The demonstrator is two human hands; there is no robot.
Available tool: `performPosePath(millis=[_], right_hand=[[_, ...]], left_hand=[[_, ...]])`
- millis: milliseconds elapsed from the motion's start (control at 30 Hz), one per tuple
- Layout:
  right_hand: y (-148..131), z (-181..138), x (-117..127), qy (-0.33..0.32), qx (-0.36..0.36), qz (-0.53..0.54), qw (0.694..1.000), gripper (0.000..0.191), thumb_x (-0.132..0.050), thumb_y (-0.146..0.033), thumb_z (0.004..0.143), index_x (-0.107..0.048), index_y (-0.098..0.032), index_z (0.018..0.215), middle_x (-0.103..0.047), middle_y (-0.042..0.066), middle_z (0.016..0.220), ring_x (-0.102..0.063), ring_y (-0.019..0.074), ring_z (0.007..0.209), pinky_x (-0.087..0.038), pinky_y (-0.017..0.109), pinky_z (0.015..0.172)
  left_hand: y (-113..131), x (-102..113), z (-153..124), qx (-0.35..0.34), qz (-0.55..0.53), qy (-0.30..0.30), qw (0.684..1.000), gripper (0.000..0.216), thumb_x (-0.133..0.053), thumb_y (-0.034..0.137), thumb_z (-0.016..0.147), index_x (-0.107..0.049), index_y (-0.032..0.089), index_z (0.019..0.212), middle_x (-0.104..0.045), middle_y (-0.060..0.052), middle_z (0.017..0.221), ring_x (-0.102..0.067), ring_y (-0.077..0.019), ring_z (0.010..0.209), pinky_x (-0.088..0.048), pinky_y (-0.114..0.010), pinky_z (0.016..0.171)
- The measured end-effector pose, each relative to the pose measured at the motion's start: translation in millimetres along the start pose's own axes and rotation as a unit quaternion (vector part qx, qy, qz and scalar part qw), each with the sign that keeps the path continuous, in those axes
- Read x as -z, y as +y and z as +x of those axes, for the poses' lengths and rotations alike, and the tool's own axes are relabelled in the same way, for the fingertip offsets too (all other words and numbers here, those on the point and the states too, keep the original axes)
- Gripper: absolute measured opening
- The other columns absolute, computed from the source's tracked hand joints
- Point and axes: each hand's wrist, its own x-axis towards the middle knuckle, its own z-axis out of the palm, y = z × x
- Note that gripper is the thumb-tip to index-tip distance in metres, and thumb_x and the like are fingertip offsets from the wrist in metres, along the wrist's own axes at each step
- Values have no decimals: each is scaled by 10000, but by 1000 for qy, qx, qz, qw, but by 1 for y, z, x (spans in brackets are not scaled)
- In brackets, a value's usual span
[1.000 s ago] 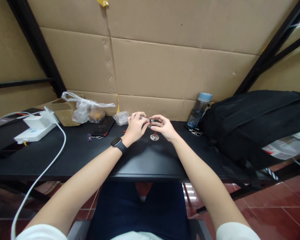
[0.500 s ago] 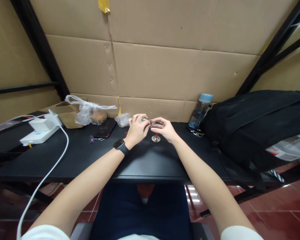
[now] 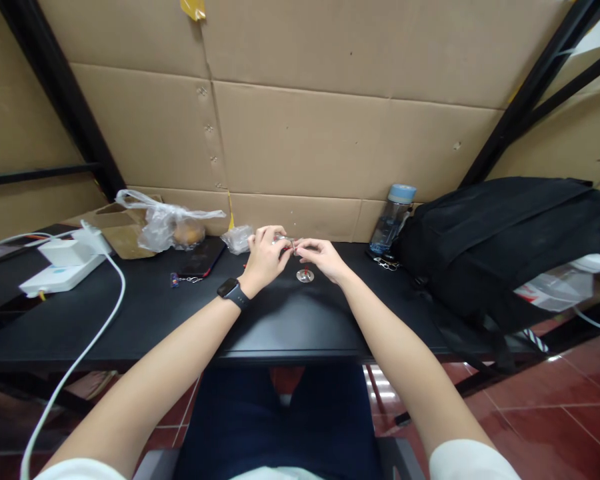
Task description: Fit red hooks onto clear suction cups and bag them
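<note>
My left hand (image 3: 264,257) and right hand (image 3: 320,256) pinch a small metal piece (image 3: 286,245), its long axis running hand to hand.

Materials as you saw them: smooth, faintly glossy black worktop (image 3: 145,313); shiny metal disc (image 3: 305,276); crinkled clear plastic bag (image 3: 167,223); matt black cloth backpack (image 3: 500,240); matt corrugated cardboard wall (image 3: 330,147); glossy red floor tiles (image 3: 555,420).

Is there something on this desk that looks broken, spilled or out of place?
Nothing looks spilled or broken. The only odd thing: a white cable hangs over the desk front edge. Both hands, left hand and right hand, hold a small metal piece together.
</note>
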Motion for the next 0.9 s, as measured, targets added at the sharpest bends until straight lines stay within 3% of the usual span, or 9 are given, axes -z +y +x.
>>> performPosePath(millis=[167,367,467,633,767,900], right_hand=[[1,2,2,5,5,-48,999,342,-775,-516,743,-735,-191,843,-672,71,1164,-649,183,901,-574,293,709],[2,5,7,15,59,-212,975,144,-733,-333,795,-749,-191,777,-652,77,1100,-624,223,1057,-539,341,858],[1,4,8,1,66,-289,955,85,-715,-265,800,-747,-194,766,-631,82,1103,-623,229,1056,-541,309,768],[-2,4,6,-14,84,-310,947,93,-685,-261,832,-736,-195,792,-613,83,1128,-630,206,999,-535,283,708],[-1,3,8,-30,82,-324,942,105,-655,-264,861,-718,-184,836,-645,73,1071,-637,182,914,-517,286,743],[3,0,18,-69,38,-400,913,262,-707,-234,816,-701,-182,1072,-686,41,935,-613,146,728,-480,267,709]], left_hand=[[-1,0,1,-5,-20,-9,1000,151,-596,339,944,-706,238,920,-574,-101,1234,-435,-326,1216,-315,-494,989],[-7,4,4,30,-66,5,997,181,-502,291,979,-669,224,956,-614,-71,1114,-521,-249,1089,-333,-434,976],[-14,-2,2,3,-73,-44,996,158,-588,347,935,-697,250,994,-612,-59,1166,-501,-264,1131,-334,-434,974],[-20,-18,-3,-47,-74,-136,987,209,-591,415,942,-748,278,940,-637,-47,1187,-470,-291,1184,-353,-440,924],[-21,-20,-4,-40,-69,-148,986,189,-614,395,923,-750,271,882,-665,-50,1127,-489,-291,1146,-351,-441,906],[-24,-17,-3,-29,-56,-169,984,157,-634,365,902,-733,256,845,-696,-53,1021,-523,-291,1071,-335,-433,872]])
